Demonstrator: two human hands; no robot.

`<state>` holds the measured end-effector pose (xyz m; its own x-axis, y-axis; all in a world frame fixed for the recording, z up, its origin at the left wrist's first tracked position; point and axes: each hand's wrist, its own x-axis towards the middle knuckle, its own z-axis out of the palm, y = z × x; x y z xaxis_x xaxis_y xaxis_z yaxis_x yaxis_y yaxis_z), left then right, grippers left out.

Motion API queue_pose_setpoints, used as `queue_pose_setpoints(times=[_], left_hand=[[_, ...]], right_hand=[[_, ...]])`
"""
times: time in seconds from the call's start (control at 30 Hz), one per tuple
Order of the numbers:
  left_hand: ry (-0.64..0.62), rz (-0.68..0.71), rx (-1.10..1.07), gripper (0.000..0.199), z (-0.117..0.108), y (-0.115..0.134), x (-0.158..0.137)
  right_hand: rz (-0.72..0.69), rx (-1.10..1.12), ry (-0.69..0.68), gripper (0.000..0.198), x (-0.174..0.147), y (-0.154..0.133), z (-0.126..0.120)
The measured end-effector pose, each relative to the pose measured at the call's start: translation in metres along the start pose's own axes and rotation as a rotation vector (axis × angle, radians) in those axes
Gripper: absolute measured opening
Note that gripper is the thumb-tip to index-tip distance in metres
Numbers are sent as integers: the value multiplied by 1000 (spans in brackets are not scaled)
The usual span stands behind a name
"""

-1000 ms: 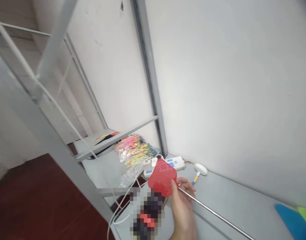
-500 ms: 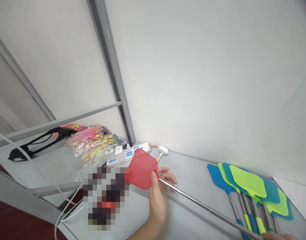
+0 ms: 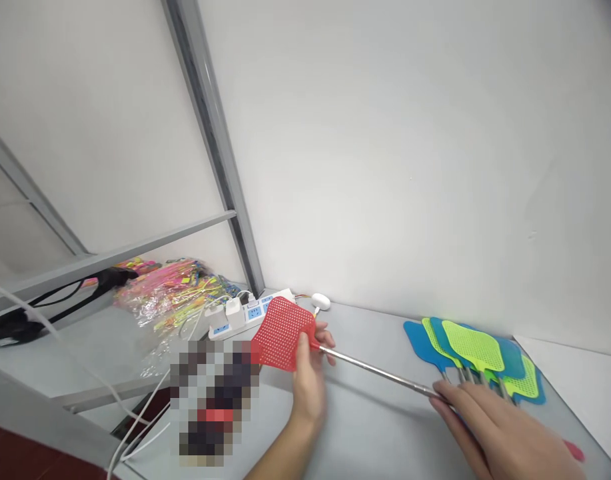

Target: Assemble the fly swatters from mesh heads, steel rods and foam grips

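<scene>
Red fly swatter being held at both ends, rod running across the tabletop

The red fly swatter [image 3: 284,333] is lying with its long axis stretching from its mesh head, near the back edge of the tabletop [image 3: 380,427], down along a thin metal rod [image 3: 380,373] toward the front right corner. The left hand [image 3: 309,387] is gripping it at the head end, fingers [image 3: 326,337] closing around the neck where mesh meets rod. The right hand [image 3: 505,433] is resting on the far end of the rod, fingers lying over it; whether they are clamping it cannot be told. Just beyond that hand, blue and green swatters [image 3: 472,350] are lying fanned near the back right corner. A white power strip [image 3: 248,310] is sitting behind the head, against the wall.
</scene>
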<state>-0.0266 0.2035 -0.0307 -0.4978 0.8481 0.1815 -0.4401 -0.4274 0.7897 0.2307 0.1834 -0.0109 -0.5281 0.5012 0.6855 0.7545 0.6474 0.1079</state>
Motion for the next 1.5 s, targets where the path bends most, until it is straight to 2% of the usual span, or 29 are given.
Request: queue_pose_setpoints(times=[0.1, 0.2, 0.33, 0.5, 0.63, 0.77, 0.9, 1.13, 1.23, 1.4, 1.5], left_hand=[[128, 62, -47, 45, -2, 5, 20], [228, 127, -69, 43, -3, 11, 50], [280, 156, -92, 36, 6, 14, 79], [246, 103, -69, 38, 10, 0, 61], [261, 74, -56, 34, 7, -13, 42], [243, 72, -34, 32, 8, -15, 37], [203, 91, -5, 33, 10, -12, 34], [155, 101, 35, 36, 13, -12, 27], [144, 107, 54, 36, 14, -12, 26], [147, 118, 73, 36, 12, -10, 31], [132, 118, 98, 37, 14, -10, 26]], right_hand=[[82, -45, -35, 32, 3, 3, 2], [102, -28, -107, 30, -9, 13, 13], [106, 86, -173, 23, -26, 26, 25], [108, 214, -97, 16, -36, 23, 22], [165, 213, -82, 14, -36, 18, 15], [205, 213, -82, 17, -36, 20, 12], [285, 241, -136, 20, -40, 23, 13], [599, 423, -310, 42, -31, 24, 12], [629, 451, -338, 46, -28, 23, 8], [594, 415, -260, 39, -31, 23, 7], [700, 606, -401, 45, -27, 22, 6]])
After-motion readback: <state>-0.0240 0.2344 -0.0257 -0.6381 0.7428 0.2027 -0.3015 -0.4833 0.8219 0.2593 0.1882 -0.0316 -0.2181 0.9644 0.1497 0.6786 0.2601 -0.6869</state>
